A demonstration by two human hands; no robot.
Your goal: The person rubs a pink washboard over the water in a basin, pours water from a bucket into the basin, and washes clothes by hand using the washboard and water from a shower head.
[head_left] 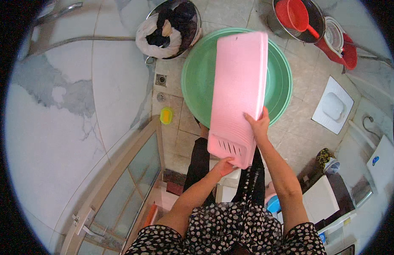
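Observation:
A long pink plastic washboard slants across the view, its slotted soap tray at the end near me. My left hand grips that near end at its lower edge. Along the right side edge, my right hand holds the board, with the thumb on the ridged face and fingers hidden behind. Beneath the far part of the board stands a large round green plastic basin on the floor. The board covers the middle of the basin.
A tub with dark and white cloth stands at upper left. At upper right, a metal pot holds a red dipper, beside a red basin. A yellow soap bar lies left; a squat toilet is right. A glazed door stands lower left.

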